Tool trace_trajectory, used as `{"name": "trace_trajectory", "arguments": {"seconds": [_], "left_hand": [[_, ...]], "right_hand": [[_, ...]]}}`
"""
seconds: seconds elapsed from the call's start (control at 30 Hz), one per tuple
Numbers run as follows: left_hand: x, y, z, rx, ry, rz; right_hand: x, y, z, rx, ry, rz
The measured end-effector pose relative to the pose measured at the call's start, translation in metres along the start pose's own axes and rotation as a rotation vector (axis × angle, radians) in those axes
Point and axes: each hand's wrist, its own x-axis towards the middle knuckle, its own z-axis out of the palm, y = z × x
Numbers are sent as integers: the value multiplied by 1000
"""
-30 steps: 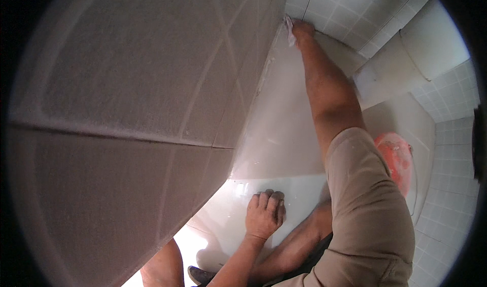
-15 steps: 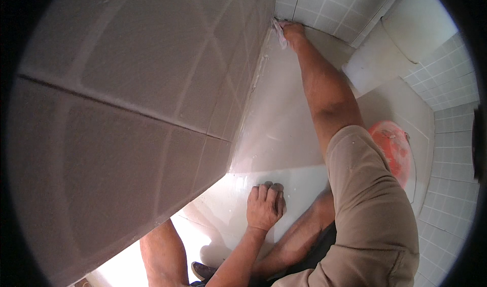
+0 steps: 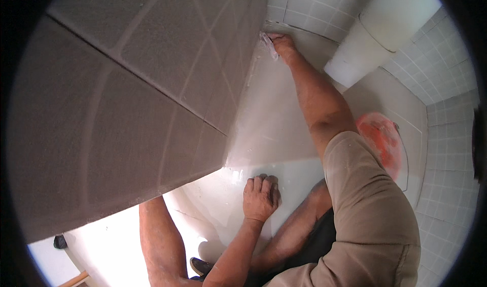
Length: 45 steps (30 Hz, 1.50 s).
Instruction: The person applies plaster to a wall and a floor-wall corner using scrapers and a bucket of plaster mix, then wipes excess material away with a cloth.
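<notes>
My right hand (image 3: 284,44) reaches far across the floor into the corner by the big grey tiled wall. Its fingers are closed on a crumpled whitish cloth (image 3: 269,46), which hangs down at the foot of that wall. My left hand (image 3: 259,199) is a fist, leaning with its knuckles on the pale wet-looking floor (image 3: 271,119) close to the wall's near corner. Nothing shows in its fingers, and the palm side is hidden.
Grey tiled wall (image 3: 137,114) fills the left side. A white plastic pipe or bucket-like cylinder (image 3: 378,36) stands at the far right. A red bucket (image 3: 381,145), smeared with white, sits beside my right sleeve. My bare legs and a dark shoe (image 3: 201,264) are below.
My right hand and the cloth have come slightly nearer along the foot of the wall. The left fist stays on the floor, while the whole view has shifted a little.
</notes>
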Motion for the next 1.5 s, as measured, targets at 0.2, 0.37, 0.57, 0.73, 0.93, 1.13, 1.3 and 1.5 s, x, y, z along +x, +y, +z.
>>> {"name": "trace_trajectory", "arguments": {"seconds": [0.2,0.37,0.57,0.73,0.93,1.13,1.3,1.5], "left_hand": [[-6,-2,-8,55,-15,-33],[0,5,0,42,-13,0],[-5,-2,-3,76,-1,-16],[-3,-1,-3,32,-10,-38],[-5,-8,-7,25,-11,-28],[5,-1,-5,-30,-39,4],[-11,-19,-14,43,-17,-79],[-1,-7,-5,10,10,-10]], "right_hand": [[-39,-17,19,176,-32,93],[-48,-14,-4,164,-84,120],[-93,-36,8,27,-161,196],[-74,-41,-4,393,169,424],[-2,-22,18,210,210,375],[71,-5,-12,-533,93,163],[56,0,59,-290,-55,347],[73,51,25,-616,-77,-85]]}}
